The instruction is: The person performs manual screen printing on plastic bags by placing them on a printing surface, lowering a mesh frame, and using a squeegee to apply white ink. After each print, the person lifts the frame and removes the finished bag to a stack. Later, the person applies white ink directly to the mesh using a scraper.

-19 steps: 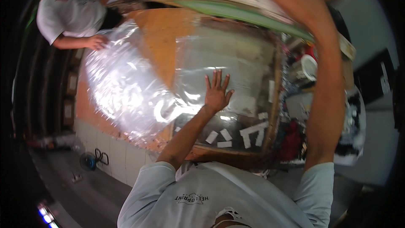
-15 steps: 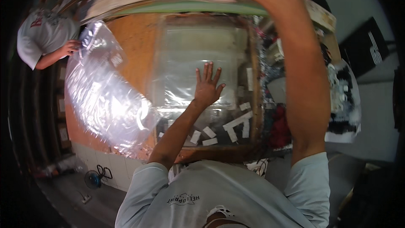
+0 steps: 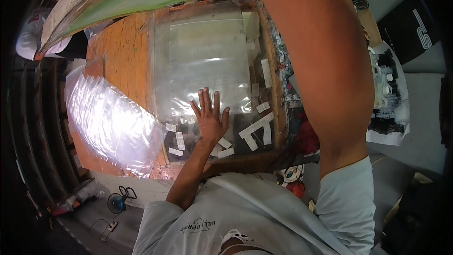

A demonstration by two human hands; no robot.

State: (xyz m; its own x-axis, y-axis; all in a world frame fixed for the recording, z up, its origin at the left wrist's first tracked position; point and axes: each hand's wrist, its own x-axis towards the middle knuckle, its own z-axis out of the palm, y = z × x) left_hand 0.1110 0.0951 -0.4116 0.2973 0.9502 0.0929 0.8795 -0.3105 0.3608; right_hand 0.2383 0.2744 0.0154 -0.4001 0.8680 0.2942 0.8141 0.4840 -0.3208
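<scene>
My left hand is spread flat, fingers apart, on the near edge of a clear plastic bag. The bag lies flat on a glass-like panel set in the wooden table, with several short strips of whitish tape stuck round its near side. My right arm is raised, and its hand is beyond the top edge, out of sight. A screen-printing frame with green mesh slants across the top of the view, above the table; whether my right hand touches it cannot be seen.
A fanned stack of shiny clear bags lies on the orange-brown wooden tabletop at left. Another person stands at the far left, partly hidden by the frame. Dark racks stand left, a small fan on the floor. Scissors lie far right.
The green-mesh frame shows larger and lower at the top left. My left hand has slid to the bag's near edge. The other person's hand no longer shows holding up a clear bag at the left.
</scene>
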